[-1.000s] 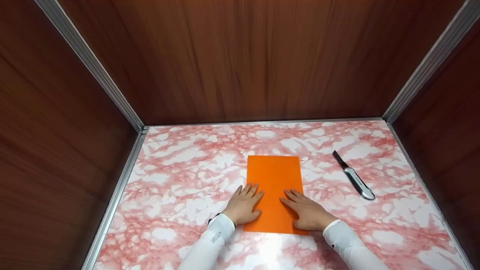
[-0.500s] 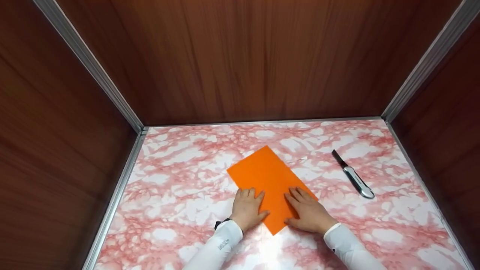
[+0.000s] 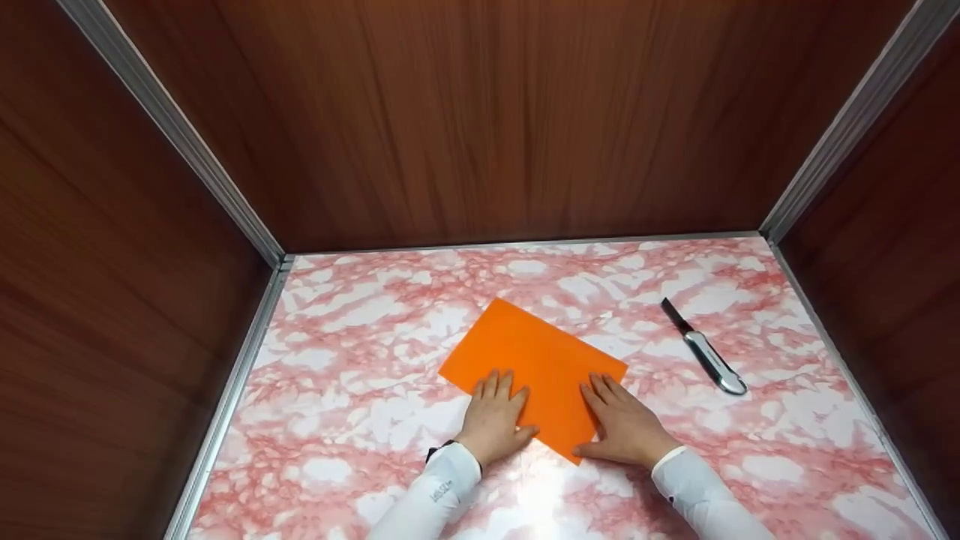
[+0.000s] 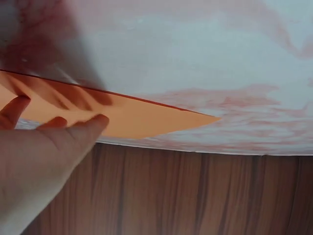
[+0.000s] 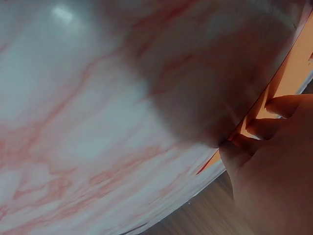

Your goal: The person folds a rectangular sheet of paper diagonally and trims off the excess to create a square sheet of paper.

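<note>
An orange sheet of paper (image 3: 532,349) lies flat and turned at a slant on the table in the head view. My left hand (image 3: 495,420) rests with spread, straight fingers on its lower left edge. On its right part lies my right hand (image 3: 621,424), fingers also extended, the thumb close to the near corner. In the left wrist view the fingertips of the left hand (image 4: 49,142) touch the paper (image 4: 146,117), whose corner points away to the right. The right wrist view has the right hand (image 5: 274,152) over the sheet's edge (image 5: 288,71).
A utility knife (image 3: 712,360) with a silver and black handle lies to the right, its dark blade (image 3: 675,315) extended toward the back. The red and white marbled table (image 3: 337,412) is bordered by brown wood-grain walls (image 3: 480,127) and metal rails (image 3: 247,360).
The orange paper has rotated counterclockwise from upright to a strong slant under both hands. My left hand has shifted slightly right and turned; the right hand has moved little. The knife stays put.
</note>
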Demonstrator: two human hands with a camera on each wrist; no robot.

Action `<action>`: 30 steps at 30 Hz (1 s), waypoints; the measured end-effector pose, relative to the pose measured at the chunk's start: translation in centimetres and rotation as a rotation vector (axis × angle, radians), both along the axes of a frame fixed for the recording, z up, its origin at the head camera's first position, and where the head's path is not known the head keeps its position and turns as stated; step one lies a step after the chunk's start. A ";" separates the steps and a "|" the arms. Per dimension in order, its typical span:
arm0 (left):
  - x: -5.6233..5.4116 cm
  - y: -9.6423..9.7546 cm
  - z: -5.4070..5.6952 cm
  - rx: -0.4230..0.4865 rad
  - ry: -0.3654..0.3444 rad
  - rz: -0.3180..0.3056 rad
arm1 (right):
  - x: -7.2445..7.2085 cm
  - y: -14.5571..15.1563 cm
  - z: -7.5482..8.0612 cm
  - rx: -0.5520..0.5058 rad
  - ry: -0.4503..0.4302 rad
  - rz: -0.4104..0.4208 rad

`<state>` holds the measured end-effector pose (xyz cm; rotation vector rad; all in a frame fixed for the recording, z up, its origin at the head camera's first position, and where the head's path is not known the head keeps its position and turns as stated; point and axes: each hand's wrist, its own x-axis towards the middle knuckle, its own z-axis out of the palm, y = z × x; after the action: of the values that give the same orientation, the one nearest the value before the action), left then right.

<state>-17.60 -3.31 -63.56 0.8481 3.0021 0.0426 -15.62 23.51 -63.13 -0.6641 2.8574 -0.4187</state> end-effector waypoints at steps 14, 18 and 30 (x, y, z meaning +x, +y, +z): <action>-0.1 -1.4 -0.1 0.030 -0.074 -0.030 | -0.5 1.2 0.1 0.001 -0.056 -0.007; -0.1 -1.5 -0.1 0.024 -0.075 -0.033 | -0.6 1.1 0.3 0.001 -0.049 -0.013; -0.8 -2.1 -0.2 0.146 -0.018 -0.052 | -1.0 1.1 -0.2 -0.033 0.029 -0.056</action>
<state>-18.38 -5.38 -63.81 0.9325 2.9873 0.2696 -16.58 24.66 -63.33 -0.6022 2.9078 -0.4698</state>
